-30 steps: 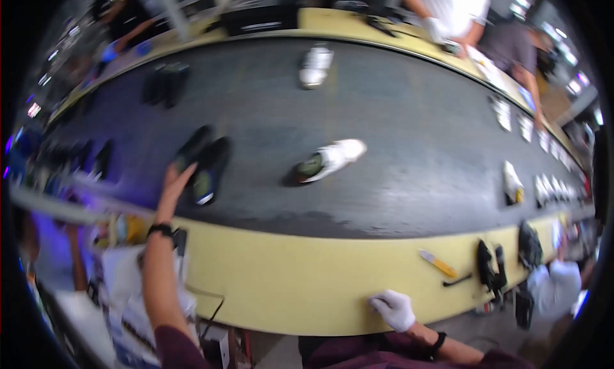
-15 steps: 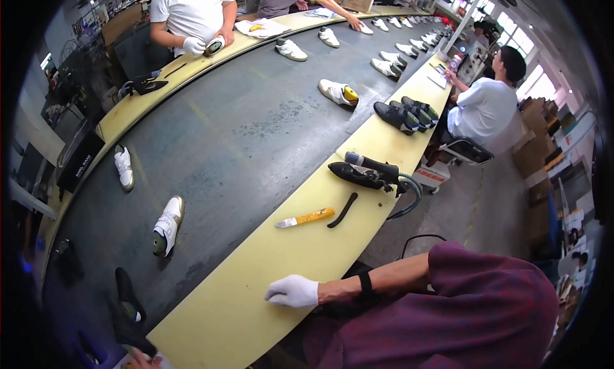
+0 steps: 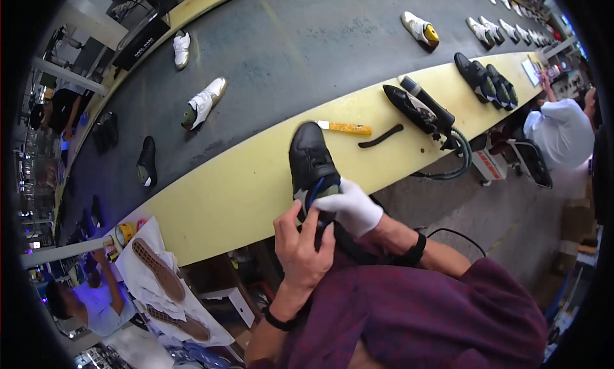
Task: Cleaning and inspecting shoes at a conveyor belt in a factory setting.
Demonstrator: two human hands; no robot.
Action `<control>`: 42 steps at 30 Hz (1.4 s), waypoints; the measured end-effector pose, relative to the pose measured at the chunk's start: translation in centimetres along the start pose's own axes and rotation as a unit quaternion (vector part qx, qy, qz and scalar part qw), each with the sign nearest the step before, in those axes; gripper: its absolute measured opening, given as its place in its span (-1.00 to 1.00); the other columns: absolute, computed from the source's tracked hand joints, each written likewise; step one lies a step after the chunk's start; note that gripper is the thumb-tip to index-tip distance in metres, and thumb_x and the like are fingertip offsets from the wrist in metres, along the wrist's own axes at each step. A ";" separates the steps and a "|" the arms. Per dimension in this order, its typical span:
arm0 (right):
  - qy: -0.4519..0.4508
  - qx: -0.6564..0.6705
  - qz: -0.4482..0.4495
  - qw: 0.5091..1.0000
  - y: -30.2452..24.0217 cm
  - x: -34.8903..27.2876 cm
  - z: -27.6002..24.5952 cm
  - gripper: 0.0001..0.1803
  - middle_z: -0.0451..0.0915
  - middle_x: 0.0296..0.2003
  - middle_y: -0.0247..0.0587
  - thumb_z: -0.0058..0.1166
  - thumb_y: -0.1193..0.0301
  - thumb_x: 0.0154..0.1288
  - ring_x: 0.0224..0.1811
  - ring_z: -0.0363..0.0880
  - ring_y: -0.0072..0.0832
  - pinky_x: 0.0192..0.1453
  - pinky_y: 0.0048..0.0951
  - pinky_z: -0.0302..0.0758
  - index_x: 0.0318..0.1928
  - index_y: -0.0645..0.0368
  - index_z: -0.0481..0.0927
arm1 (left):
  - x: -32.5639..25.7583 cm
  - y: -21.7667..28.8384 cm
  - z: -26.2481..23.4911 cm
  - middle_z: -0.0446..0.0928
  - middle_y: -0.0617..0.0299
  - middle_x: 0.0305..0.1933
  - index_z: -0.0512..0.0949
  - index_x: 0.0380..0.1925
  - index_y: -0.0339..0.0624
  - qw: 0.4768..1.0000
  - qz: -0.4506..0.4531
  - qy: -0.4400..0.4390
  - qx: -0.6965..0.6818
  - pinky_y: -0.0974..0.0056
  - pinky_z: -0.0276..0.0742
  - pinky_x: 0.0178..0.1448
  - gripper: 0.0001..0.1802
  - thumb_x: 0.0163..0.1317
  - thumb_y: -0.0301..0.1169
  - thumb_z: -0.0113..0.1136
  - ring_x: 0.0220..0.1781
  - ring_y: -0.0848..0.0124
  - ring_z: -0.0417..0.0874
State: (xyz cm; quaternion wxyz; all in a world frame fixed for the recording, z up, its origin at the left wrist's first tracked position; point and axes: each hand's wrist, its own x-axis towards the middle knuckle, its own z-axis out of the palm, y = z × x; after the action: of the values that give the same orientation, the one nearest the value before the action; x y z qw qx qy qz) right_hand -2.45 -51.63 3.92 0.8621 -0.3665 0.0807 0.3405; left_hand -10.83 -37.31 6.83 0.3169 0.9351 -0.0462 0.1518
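I hold a black shoe (image 3: 311,161) in both hands just over the near rim of the yellow bench edge (image 3: 243,190), toe pointing away from me toward the grey conveyor belt (image 3: 288,55). The shoe is a low lace-up with a matt black upper and a rounded toe; its opening shows a form inside, with a blue strip running down it. My left hand (image 3: 300,244), bare and with a black band at the wrist, comes up from below with the fingers curled around the heel from the left. My right hand (image 3: 348,206), in a white glove, reaches across from the right and is closed over the heel end, fingers bent onto the top line, so both hands are clamped on the shoe and touching each other.

On the yellow edge beyond the toe lie a yellow-handled knife (image 3: 344,128) and a short curved black tool (image 3: 382,136), close together. Further right along the edge rests a black hand tool with a hose (image 3: 425,110). Out on the belt sit a white shoe (image 3: 203,103) and a black shoe on the belt (image 3: 147,161), well apart from mine. Left of the bench, on a white cloth (image 3: 147,279), lie two brown soles (image 3: 160,270), tread up.
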 end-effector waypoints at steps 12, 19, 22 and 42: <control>-0.260 0.137 0.091 0.952 -1.3 -3.1 -4.6 -0.07 0.62 0.26 0.17 0.41 0.32 0.13 0.27 0.70 -0.02 0.39 -0.13 0.66 0.48 0.39 0.33 | 2.4 -1.2 -1.3 0.62 0.00 0.30 0.36 0.51 -0.41 0.869 -0.247 -0.088 -0.420 0.21 0.47 0.40 -0.13 0.61 0.20 0.02 0.28 0.37 0.63; -0.253 0.129 0.130 0.950 -0.9 -3.3 -4.9 -0.06 0.63 0.23 0.22 0.44 0.27 0.12 0.24 0.72 0.01 0.38 -0.13 0.67 0.47 0.39 0.35 | 3.0 -1.9 -0.9 0.60 0.09 0.29 0.37 0.47 -0.41 0.770 -0.317 -0.109 -0.544 0.19 0.50 0.40 -0.20 0.55 0.07 0.23 0.26 0.39 0.64; -0.243 0.100 0.147 0.954 -0.1 -2.5 -6.0 -0.13 0.66 0.20 0.21 0.42 0.23 0.19 0.23 0.73 -0.04 0.36 -0.16 0.68 0.42 0.41 0.41 | 2.5 -2.9 -0.8 0.60 0.13 0.28 0.41 0.42 -0.38 0.749 -0.331 -0.100 -0.566 0.20 0.46 0.44 -0.31 0.56 -0.04 0.25 0.27 0.40 0.62; -0.112 -0.232 0.196 0.946 -0.9 0.7 -4.8 -0.52 0.74 -0.15 -0.32 0.39 0.30 0.35 -0.20 0.69 -0.60 -0.15 -0.51 0.63 0.19 0.28 0.66 | -0.6 -5.5 2.3 0.64 0.20 0.06 0.54 0.19 -0.31 0.775 -0.352 -0.002 -0.525 0.27 0.58 0.25 -0.52 0.48 -0.17 0.33 0.05 0.47 0.65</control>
State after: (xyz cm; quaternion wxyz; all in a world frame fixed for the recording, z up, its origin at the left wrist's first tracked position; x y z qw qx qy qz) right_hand -0.79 -55.01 0.77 0.6727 -0.4928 -0.0271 0.5512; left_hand -9.81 -34.36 1.75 0.7896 0.5753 0.2126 -0.0201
